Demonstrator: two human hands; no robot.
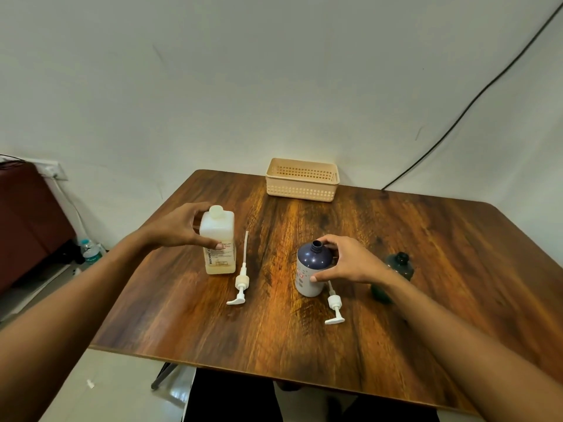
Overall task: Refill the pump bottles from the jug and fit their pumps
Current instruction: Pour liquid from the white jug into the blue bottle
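A translucent white jug with its cap on stands upright at the table's left; my left hand wraps around its upper part. A dark blue pump bottle with an open neck stands at the centre, and my right hand grips its shoulder and side. Partly behind my right wrist stands a dark green bottle, also without a pump. Two white pumps lie flat on the wood: one pump just right of the jug, the other pump in front of the blue bottle.
A beige slotted basket sits at the wooden table's far edge against the wall. A black cable runs down the wall at right. Left of the table are a dark red seat and a water bottle on the floor.
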